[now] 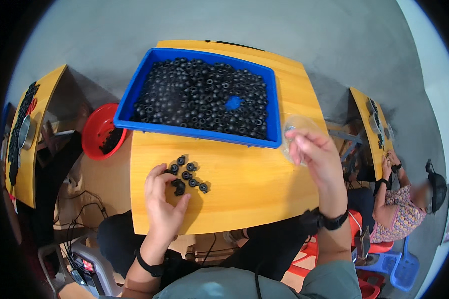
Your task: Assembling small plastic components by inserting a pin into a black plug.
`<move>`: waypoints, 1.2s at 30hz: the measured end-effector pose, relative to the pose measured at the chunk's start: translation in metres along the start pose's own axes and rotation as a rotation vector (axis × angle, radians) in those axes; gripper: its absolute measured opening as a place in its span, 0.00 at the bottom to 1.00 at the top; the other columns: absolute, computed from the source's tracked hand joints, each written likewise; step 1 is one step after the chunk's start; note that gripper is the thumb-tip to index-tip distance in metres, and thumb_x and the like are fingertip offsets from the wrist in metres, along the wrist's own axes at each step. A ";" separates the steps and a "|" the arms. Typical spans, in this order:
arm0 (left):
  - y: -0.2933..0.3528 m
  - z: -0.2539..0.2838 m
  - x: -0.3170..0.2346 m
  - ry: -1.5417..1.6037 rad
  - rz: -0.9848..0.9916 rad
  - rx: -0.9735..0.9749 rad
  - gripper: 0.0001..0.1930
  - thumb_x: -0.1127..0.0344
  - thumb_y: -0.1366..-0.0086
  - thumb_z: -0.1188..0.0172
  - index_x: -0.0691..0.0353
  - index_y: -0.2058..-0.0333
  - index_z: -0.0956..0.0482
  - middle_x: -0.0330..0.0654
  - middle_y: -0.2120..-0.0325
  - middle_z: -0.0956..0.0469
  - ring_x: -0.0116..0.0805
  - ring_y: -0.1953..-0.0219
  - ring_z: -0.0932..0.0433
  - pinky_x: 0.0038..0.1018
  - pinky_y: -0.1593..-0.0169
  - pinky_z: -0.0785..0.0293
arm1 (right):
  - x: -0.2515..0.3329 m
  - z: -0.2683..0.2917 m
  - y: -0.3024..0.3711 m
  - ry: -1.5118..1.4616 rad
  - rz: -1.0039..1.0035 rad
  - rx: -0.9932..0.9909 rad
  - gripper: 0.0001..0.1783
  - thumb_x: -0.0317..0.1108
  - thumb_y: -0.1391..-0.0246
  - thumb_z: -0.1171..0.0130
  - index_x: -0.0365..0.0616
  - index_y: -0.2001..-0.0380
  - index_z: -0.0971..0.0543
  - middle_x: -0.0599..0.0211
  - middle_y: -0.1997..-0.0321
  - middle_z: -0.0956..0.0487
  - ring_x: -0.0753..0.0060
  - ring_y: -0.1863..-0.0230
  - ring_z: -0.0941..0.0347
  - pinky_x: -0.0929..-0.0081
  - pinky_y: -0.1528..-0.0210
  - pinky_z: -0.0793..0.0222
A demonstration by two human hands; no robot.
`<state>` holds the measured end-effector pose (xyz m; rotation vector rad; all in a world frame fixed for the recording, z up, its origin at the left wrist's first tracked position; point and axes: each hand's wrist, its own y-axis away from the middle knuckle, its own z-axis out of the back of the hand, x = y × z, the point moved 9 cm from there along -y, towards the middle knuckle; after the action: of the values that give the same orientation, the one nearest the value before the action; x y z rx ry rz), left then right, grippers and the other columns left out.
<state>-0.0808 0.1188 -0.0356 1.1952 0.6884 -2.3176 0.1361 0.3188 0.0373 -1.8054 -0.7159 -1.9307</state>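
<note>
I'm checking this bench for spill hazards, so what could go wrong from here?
The loose black parts lie on the open tabletop beside the left hand, so a nudge might scatter them.

The blue tray holds a great many similar pieces, and its near left corner appears to reach past the table edge; a bump might spill some.

The right hand overlaps the clear round container in view, so a careless brush could shift it.

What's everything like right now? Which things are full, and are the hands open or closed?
Blue tub: mostly full, small blue patch showing.
Black pieces outside the tub: loose, bunched together.
Red bowl: partly filled.
Clear container: partly hidden, contents unclear.
Left hand: open.
Right hand: partly curled, grip unclear.
</note>
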 end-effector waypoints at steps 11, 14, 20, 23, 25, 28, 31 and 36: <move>0.002 -0.010 -0.004 -0.056 -0.067 0.043 0.35 0.81 0.60 0.37 0.66 0.49 0.37 0.55 0.50 0.37 0.52 0.45 0.38 0.36 0.41 0.42 | -0.066 0.127 -0.040 0.631 -0.233 -0.222 0.10 0.33 0.55 0.37 0.37 0.70 0.21 0.72 0.79 0.23 0.84 0.79 0.30 0.85 0.78 0.36; 0.002 -0.007 -0.007 -0.074 -0.072 0.036 0.33 0.81 0.57 0.39 0.66 0.49 0.38 0.54 0.49 0.36 0.50 0.45 0.37 0.35 0.41 0.42 | -0.079 0.112 -0.049 0.990 -0.120 -0.099 0.09 0.34 0.65 0.34 0.41 0.78 0.20 0.62 0.76 0.22 0.69 0.78 0.26 0.75 0.73 0.32; 0.003 -0.003 -0.005 -0.089 -0.068 0.037 0.31 0.81 0.55 0.41 0.66 0.48 0.38 0.53 0.48 0.36 0.48 0.45 0.36 0.33 0.41 0.41 | -0.076 0.084 -0.053 1.232 -0.107 -0.135 0.09 0.33 0.71 0.33 0.43 0.81 0.20 0.56 0.75 0.22 0.55 0.69 0.26 0.66 0.64 0.30; 0.003 -0.001 -0.007 -0.082 -0.069 0.037 0.31 0.81 0.55 0.41 0.66 0.48 0.38 0.53 0.48 0.36 0.48 0.45 0.36 0.33 0.41 0.41 | -0.076 0.081 -0.055 1.210 -0.103 -0.112 0.09 0.33 0.70 0.33 0.43 0.81 0.21 0.55 0.74 0.22 0.54 0.69 0.26 0.66 0.64 0.30; 0.003 -0.001 -0.006 -0.081 -0.063 0.040 0.31 0.81 0.55 0.41 0.66 0.49 0.37 0.53 0.48 0.36 0.48 0.44 0.36 0.33 0.41 0.42 | -0.075 0.076 -0.055 1.306 -0.078 -0.089 0.07 0.31 0.69 0.35 0.43 0.82 0.21 0.55 0.75 0.22 0.53 0.70 0.26 0.65 0.65 0.30; 0.003 -0.001 -0.006 -0.077 -0.079 0.026 0.30 0.81 0.55 0.41 0.66 0.49 0.37 0.53 0.48 0.36 0.48 0.45 0.36 0.33 0.41 0.42 | -0.079 0.068 -0.061 1.455 0.003 -0.077 0.05 0.28 0.67 0.37 0.39 0.83 0.22 0.53 0.80 0.23 0.58 0.76 0.25 0.68 0.72 0.31; 0.002 0.000 -0.005 -0.051 -0.070 0.026 0.30 0.79 0.55 0.40 0.67 0.50 0.36 0.56 0.49 0.36 0.53 0.45 0.37 0.37 0.42 0.41 | -0.077 0.065 -0.064 1.491 0.056 -0.066 0.06 0.29 0.67 0.37 0.39 0.84 0.23 0.54 0.80 0.23 0.60 0.77 0.26 0.68 0.73 0.32; 0.003 0.001 -0.005 -0.029 -0.063 0.031 0.29 0.79 0.54 0.40 0.67 0.50 0.36 0.57 0.49 0.36 0.54 0.45 0.37 0.37 0.42 0.41 | -0.071 0.078 -0.056 1.108 0.017 0.010 0.05 0.29 0.69 0.39 0.40 0.83 0.23 0.56 0.81 0.24 0.59 0.78 0.27 0.69 0.74 0.33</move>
<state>-0.0773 0.1167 -0.0313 1.1671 0.6911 -2.4010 0.1697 0.4066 -0.0363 -0.4927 -0.2919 -2.4374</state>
